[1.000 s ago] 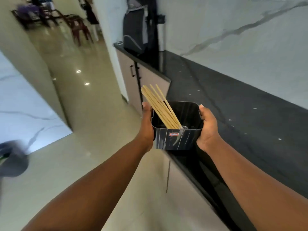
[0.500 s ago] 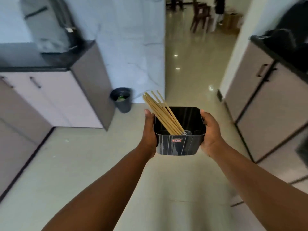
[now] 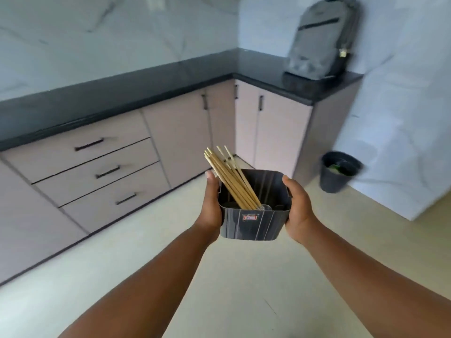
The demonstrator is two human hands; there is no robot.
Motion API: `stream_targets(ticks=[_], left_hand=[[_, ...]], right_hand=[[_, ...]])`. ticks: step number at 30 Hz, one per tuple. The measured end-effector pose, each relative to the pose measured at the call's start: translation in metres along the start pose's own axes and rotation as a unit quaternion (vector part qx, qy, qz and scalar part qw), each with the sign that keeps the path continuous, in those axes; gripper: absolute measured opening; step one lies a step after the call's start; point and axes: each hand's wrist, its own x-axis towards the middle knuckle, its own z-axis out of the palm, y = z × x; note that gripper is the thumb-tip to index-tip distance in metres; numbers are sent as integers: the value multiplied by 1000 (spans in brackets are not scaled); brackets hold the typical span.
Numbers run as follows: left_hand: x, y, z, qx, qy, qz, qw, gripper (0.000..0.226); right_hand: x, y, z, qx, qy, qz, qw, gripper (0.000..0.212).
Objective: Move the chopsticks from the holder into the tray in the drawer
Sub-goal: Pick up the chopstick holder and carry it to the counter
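Both bare forearms extended forward and slightly upward from the lower corners of the view, converging toward centre. Left hand [image 3: 211,203] set against the left wall of the holder [image 3: 251,223], thumb upright along the rim, palm pressed to the side, remaining fingers hidden behind. Right hand [image 3: 298,211] mirrored on the right wall, thumb laid over the top corner, fingers wrapped round the far side and out of sight. Wrists roughly level, nearly straight. Holder clamped between the two palms, clear of any surface.
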Motion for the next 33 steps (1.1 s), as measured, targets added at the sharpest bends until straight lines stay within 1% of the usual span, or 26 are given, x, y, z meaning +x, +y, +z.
stream_targets(ticks=[4, 7, 9, 14, 16, 19, 21, 25, 26, 29, 33], left_hand=[[24, 14, -61, -6, 83, 10, 997, 72], [49, 26, -97, -16, 142, 22, 989, 73], [67, 35, -115, -22, 186, 28, 982, 75], [114, 55, -151, -44, 266, 29, 963, 90], [128, 64, -164, -50, 289, 33, 955, 90], [145, 73, -193, -63, 318, 45, 945, 87], [155, 79, -218, -66, 336, 49, 938, 87], [177, 87, -278, -72, 351, 68, 931, 86], [185, 89, -295, -76, 349, 69, 931, 86], [210, 98, -350, -83, 348, 66, 932, 86], [247, 120, -420, -64, 343, 77, 934, 86]], right_hand=[[52, 9, 70, -19, -94, 36, 995, 49], [93, 12, 117, -42, -138, 49, 988, 50], [119, 8, 147, -55, -176, 64, 981, 49], [179, -10, 213, -103, -247, 70, 961, 49], [198, -15, 237, -113, -276, 77, 951, 51], [221, -12, 276, -121, -305, 89, 940, 53], [235, -2, 305, -142, -309, 94, 936, 56], [259, 18, 368, -187, -315, 95, 926, 77], [266, 22, 385, -188, -322, 94, 923, 78], [292, 34, 438, -187, -329, 90, 921, 75], [329, 45, 509, -182, -331, 90, 921, 59]])
